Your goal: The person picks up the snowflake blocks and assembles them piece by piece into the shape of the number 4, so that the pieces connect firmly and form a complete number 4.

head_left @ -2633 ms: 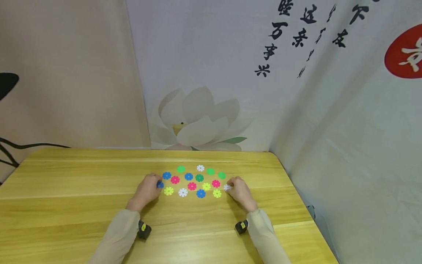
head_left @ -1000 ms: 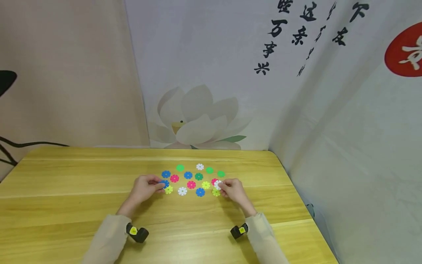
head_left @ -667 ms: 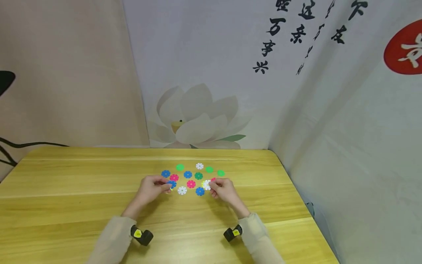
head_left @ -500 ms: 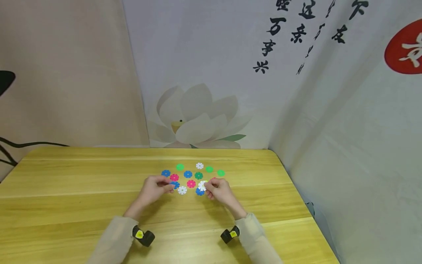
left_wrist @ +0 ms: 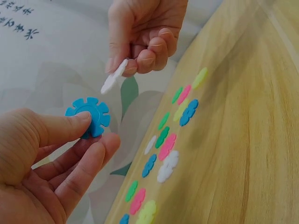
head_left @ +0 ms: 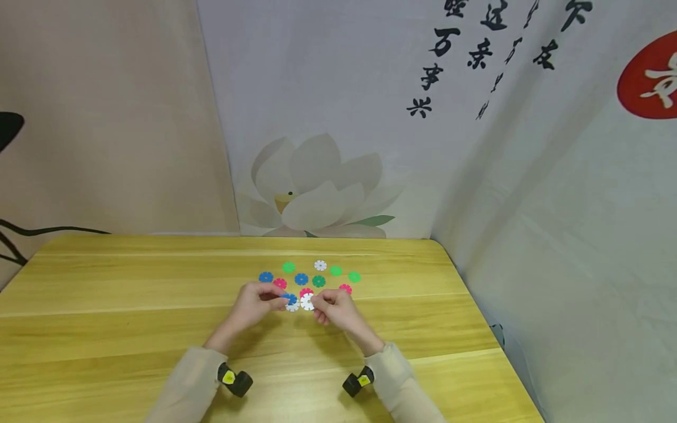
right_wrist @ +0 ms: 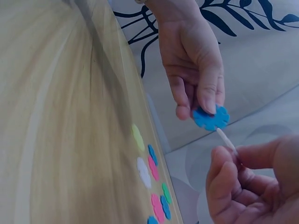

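Note:
In the head view my left hand (head_left: 252, 308) and right hand (head_left: 338, 310) meet above the near edge of a spread of small notched discs. A blue notched plastic disc (left_wrist: 99, 113) is pinched between the left thumb and fingers, its flat face showing in the left wrist view. My right thumb and index finger pinch a white notched disc (left_wrist: 114, 77), seen nearly edge-on there. In the right wrist view the white disc's edge stands close below the rim of the blue one, at an angle to it. The fingertips behind each disc are partly hidden.
Several more discs lie flat on the wooden table (head_left: 132, 329), among them a dark green disc (head_left: 319, 281), a pink disc (head_left: 345, 288) and a white disc (head_left: 320, 265). A printed cloth (head_left: 328, 88) hangs behind the table. Black cables (head_left: 53, 231) run at the far left.
From opposite ends of the spread, both hands have brought their discs inward, the blue one rightward and the white one leftward. The right hand travelled farther. The loose discs stay in place.

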Demonstrator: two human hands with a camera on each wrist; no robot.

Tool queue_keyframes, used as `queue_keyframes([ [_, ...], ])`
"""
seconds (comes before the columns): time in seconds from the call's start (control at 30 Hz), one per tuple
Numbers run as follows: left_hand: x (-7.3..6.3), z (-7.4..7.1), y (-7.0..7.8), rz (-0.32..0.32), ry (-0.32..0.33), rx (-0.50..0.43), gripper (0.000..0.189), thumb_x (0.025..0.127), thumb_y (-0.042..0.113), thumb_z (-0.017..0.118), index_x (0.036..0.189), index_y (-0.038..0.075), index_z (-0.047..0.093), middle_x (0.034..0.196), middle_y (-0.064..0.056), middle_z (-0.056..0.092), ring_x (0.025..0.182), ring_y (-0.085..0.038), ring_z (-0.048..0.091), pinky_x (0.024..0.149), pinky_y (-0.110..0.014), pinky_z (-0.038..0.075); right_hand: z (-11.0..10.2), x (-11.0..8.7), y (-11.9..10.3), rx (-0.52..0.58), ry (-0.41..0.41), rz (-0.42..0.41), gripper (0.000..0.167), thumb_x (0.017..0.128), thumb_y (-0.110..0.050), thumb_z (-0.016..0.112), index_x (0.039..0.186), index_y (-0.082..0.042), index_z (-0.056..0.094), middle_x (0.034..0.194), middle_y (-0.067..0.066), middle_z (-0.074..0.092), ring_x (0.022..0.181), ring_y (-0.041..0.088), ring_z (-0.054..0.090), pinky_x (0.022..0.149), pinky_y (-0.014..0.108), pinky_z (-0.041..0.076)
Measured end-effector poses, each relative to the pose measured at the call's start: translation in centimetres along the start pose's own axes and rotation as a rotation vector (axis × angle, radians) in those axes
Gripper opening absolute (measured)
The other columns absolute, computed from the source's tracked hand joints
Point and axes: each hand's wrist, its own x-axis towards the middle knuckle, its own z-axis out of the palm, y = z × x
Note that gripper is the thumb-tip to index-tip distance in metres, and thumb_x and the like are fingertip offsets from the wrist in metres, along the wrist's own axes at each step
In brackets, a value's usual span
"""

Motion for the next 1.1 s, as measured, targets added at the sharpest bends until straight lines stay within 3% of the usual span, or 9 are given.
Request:
queue_keyframes([
  [0.17,0.0,0.0,0.1,0.000,-0.021,-0.008,0.010,0.081,-0.002,0.070,0.087,-0.009,0.068,0.077,-0.015,0.067,0.068,-0.022,0.065,0.061,-0.023,0.056,0.4,0.1,-0.1,0.008,-0.017,0.000,0.026,0.095,-0.003,0.052,0.080,0.018,0.058,0.064,0.019,0.059,0.050,0.009,0.050,0.045,0.015,0.043],
  [0.5,0.0,0.1,-0.4,0.006,-0.006,0.009,0.005,0.080,-0.003,0.070,0.084,-0.006,0.070,0.075,-0.013,0.068,0.066,-0.016,0.065,0.061,-0.026,0.057,0.2,0.3,0.2,0.103,-0.114,0.070,0.030,0.096,-0.005,0.049,0.090,0.024,0.052,0.063,0.004,0.057,0.051,0.006,0.050,0.047,0.015,0.043],
  [0.67,-0.1,-0.1,-0.3,0.014,-0.037,-0.008,0.006,0.080,-0.003,0.070,0.084,-0.007,0.070,0.076,-0.014,0.068,0.067,-0.015,0.065,0.062,-0.028,0.058,-0.1,0.9,1.4,0.076,-0.165,0.065,0.029,0.097,-0.005,0.047,0.085,0.021,0.052,0.062,0.000,0.055,0.052,0.007,0.049,0.048,0.016,0.042],
  [0.87,-0.3,-0.2,-0.3,0.048,-0.067,-0.023,0.006,0.081,-0.003,0.069,0.084,-0.008,0.069,0.076,-0.016,0.068,0.067,-0.013,0.065,0.062,-0.022,0.057,-0.1,1.5,2.5,0.037,-0.208,0.053,0.029,0.098,-0.010,0.048,0.084,0.015,0.054,0.064,-0.001,0.054,0.053,0.007,0.049,0.047,0.017,0.040],
  [1.1,-0.6,-0.2,0.1,0.097,-0.076,-0.030,0.006,0.081,-0.002,0.069,0.084,-0.007,0.070,0.076,-0.016,0.068,0.066,-0.018,0.066,0.061,-0.033,0.059,0.2,1.6,2.2,0.034,-0.171,0.084,0.026,0.096,-0.011,0.051,0.074,0.002,0.054,0.061,-0.001,0.053,0.051,0.007,0.047,0.046,0.017,0.038],
])
